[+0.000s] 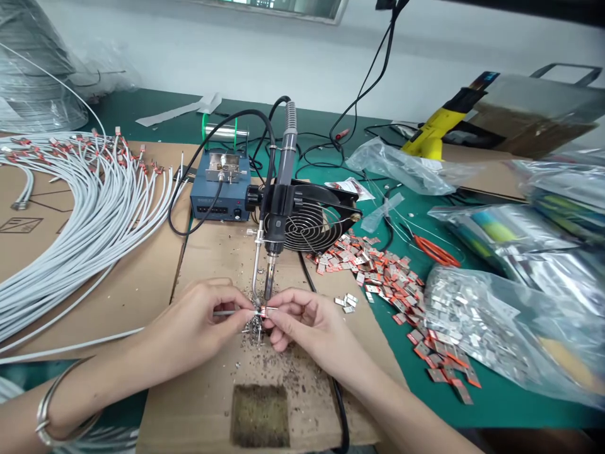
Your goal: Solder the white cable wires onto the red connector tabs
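While your L hand point(205, 318) pinches the cable point(223, 313) & R hand point(309, 321) the connector point(271, 309), keep both steady beneath the iron tip point(269, 282).

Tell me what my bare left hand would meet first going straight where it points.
Your left hand would probably meet the small orange-and-silver metal piece in your bare right hand; the slim silver soldering tip looks close too, though depth is unclear.

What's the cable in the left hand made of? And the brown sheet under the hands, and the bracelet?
The cable looks like plastic outside: smooth, matte, pale grey. The brown sheet seems to be cardboard: dull and tan. The bracelet is probably polished metal: silvery and shiny, but which metal I can't tell.
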A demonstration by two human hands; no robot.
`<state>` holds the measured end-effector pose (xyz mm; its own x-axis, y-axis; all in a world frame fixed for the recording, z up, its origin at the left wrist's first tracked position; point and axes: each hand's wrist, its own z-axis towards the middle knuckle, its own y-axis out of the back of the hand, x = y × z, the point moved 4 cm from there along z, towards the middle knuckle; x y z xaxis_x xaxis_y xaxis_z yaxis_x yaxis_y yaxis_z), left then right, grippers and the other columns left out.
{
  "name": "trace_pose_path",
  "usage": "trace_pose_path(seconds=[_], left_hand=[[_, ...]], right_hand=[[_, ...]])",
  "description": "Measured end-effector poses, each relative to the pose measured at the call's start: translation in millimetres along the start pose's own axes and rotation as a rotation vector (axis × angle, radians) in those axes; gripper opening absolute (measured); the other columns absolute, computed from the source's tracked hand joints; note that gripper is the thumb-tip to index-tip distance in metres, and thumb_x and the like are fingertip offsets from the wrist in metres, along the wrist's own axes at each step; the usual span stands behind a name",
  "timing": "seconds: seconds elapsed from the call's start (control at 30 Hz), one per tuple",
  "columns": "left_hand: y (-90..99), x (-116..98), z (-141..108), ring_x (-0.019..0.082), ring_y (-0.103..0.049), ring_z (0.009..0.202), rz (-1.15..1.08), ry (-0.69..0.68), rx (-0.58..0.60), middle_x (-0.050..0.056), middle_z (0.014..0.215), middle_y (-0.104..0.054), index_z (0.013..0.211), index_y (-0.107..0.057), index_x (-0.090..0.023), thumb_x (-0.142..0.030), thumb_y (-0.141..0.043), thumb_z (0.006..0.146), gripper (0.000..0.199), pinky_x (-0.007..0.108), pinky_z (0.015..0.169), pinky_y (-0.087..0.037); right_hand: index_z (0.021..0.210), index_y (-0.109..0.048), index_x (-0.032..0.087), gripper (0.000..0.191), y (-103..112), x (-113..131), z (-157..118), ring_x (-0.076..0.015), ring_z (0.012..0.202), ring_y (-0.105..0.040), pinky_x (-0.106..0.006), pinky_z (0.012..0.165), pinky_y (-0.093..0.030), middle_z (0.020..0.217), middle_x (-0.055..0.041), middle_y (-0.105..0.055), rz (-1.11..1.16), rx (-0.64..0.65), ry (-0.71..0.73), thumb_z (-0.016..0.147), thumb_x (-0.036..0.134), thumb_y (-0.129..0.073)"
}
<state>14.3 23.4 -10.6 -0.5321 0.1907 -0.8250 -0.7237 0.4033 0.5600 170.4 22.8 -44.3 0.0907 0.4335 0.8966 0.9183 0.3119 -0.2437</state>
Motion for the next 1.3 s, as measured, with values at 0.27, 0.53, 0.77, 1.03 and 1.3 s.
trace_pose_path(seconds=[0.27, 0.53, 0.77, 1.03, 1.3], left_hand=[[0.4, -2.3, 2.1, 0.011, -0.055, 0.07, 0.045, 0.053, 0.028, -0.001, 0.077, -0.059, 0.084, -0.066, -0.023, -0.03, -0.048, 0.087, 0.019, 0.02, 0.059, -0.04], [0.2, -2.8, 1.8, 0.009, -0.055, 0.068, 0.018, 0.024, 0.023, -0.002, 0.077, -0.058, 0.083, -0.065, -0.023, -0.027, -0.048, 0.087, 0.017, 0.018, 0.06, -0.041], [0.5, -3.8, 1.9, 0.009, -0.054, 0.067, 0.02, 0.005, 0.006, -0.001, 0.077, -0.058, 0.081, -0.064, -0.022, -0.027, -0.049, 0.087, 0.018, 0.016, 0.057, -0.041], [2.1, -3.6, 2.6, 0.007, -0.055, 0.069, 0.034, 0.017, -0.001, -0.003, 0.077, -0.058, 0.081, -0.064, -0.024, -0.027, -0.049, 0.087, 0.016, 0.015, 0.06, -0.042], [4.1, -7.1, 1.2, 0.008, -0.054, 0.066, 0.071, 0.032, 0.002, -0.004, 0.075, -0.057, 0.08, -0.064, -0.023, -0.026, -0.049, 0.085, 0.016, 0.016, 0.056, -0.041]], right_hand=[[0.089, -0.059, 0.01, 0.04, 2.4, -1.2, -0.3, -0.0044, 0.052, -0.059, -0.012, 0.053, -0.053, 0.069, -0.0012, -0.062, 0.048, 0.005, -0.017, 0.063, 0.035, -0.076], [0.085, -0.062, 0.01, 0.035, 2.6, 2.1, -2.0, -0.005, 0.052, -0.059, -0.013, 0.052, -0.052, 0.066, -0.0026, -0.063, 0.066, -0.007, -0.03, 0.062, 0.031, -0.077], [0.084, -0.06, 0.01, 0.034, 2.2, 4.0, -2.0, -0.0044, 0.051, -0.058, -0.012, 0.049, -0.051, 0.065, -0.0024, -0.063, 0.068, -0.004, -0.023, 0.063, 0.031, -0.077], [0.083, -0.059, 0.01, 0.036, 2.1, 5.9, -4.1, -0.004, 0.05, -0.056, -0.012, 0.047, -0.049, 0.066, -0.0028, -0.063, 0.064, -0.022, -0.034, 0.062, 0.033, -0.077], [0.082, -0.06, 0.011, 0.034, 2.2, 7.4, -4.3, -0.0044, 0.048, -0.053, -0.013, 0.044, -0.046, 0.065, -0.0026, -0.062, 0.048, -0.027, -0.021, 0.063, 0.033, -0.077]])
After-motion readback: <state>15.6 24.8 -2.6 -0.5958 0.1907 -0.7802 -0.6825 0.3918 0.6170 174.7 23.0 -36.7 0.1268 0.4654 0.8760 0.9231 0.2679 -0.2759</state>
